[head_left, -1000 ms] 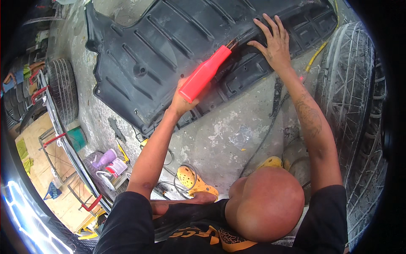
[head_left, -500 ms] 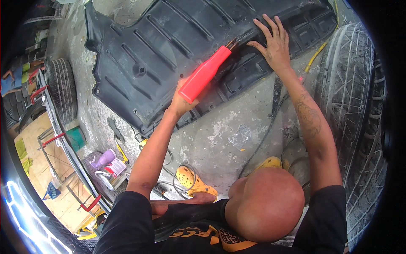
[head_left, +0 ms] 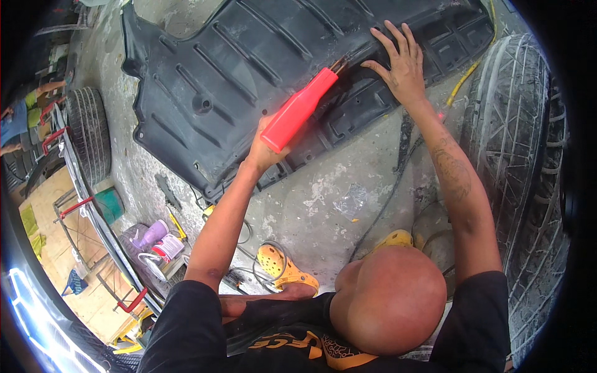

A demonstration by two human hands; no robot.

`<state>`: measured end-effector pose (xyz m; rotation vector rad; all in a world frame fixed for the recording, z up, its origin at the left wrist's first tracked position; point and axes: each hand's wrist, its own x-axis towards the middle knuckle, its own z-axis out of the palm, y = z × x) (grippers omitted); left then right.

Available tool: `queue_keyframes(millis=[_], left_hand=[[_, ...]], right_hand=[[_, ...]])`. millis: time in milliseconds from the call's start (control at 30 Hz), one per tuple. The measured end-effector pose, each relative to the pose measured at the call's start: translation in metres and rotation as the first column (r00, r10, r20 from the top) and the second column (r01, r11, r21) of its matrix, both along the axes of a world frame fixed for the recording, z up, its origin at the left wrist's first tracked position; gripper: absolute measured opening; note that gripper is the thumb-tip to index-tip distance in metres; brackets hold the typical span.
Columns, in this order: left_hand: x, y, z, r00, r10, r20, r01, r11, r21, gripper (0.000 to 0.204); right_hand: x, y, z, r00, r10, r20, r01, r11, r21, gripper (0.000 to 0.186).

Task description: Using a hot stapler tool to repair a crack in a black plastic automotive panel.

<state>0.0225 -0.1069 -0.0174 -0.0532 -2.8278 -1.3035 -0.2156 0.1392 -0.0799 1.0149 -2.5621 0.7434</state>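
My left hand [head_left: 266, 144] is closed round a hot stapler with a red body [head_left: 297, 112]. Two thin copper-coloured prongs at its tip meet a large black plastic car undertray [head_left: 217, 81], which lies on the floor and has ribs and ragged edges. Flat on the same undertray rests my right hand [head_left: 404, 73], its fingers spread, just right of the prongs and holding nothing. Whether the prongs press into the plastic is too small to tell.
A dusty tyre [head_left: 497, 143] stands at right, beside a yellow hose [head_left: 463, 87]. At left are another tyre [head_left: 90, 133], a wooden board with red clamps [head_left: 134, 301], a purple bottle [head_left: 152, 233] and a person [head_left: 25, 118]. Cables [head_left: 267, 276] lie near the yellow clogs [head_left: 280, 264].
The undertray and stapler sit very slightly further left in the picture. My hands keep nearly the same pose. The person at the far left has shifted, with an arm now stretched out.
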Motion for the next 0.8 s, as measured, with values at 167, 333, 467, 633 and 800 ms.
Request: queue_keyframes(millis=[167,333,467,633,800], left_hand=[[-0.0004,0.0007,0.0012,0.999,-0.001,-0.048,0.001,1.000,-0.003,0.016],[0.0008,0.0011,0.0045,0.998,-0.006,-0.058,0.003,0.999,-0.053,0.017],[0.0049,-0.0028,0.0025,0.995,0.008,0.098,-0.011,1.000,0.024,0.019],[0.0026,0.0009,0.0077,1.000,0.001,0.008,0.000,0.997,-0.083,0.020],[0.0002,-0.0019,0.0051,0.999,0.005,-0.043,-0.006,1.000,-0.030,0.019]], right_hand=[[-0.0005,-0.0002,-0.0010,1.000,0.005,-0.002,-0.005,1.000,-0.009,0.076],[-0.0012,0.0002,-0.0021,1.000,-0.004,-0.003,0.004,1.000,0.007,0.077],[-0.0013,-0.0003,-0.0018,1.000,-0.005,-0.008,0.005,1.000,0.009,0.077],[-0.0013,0.0002,-0.0017,1.000,-0.005,-0.013,0.005,1.000,0.014,0.076],[-0.0008,-0.0010,-0.0006,1.000,-0.001,-0.005,0.001,1.000,0.005,0.076]])
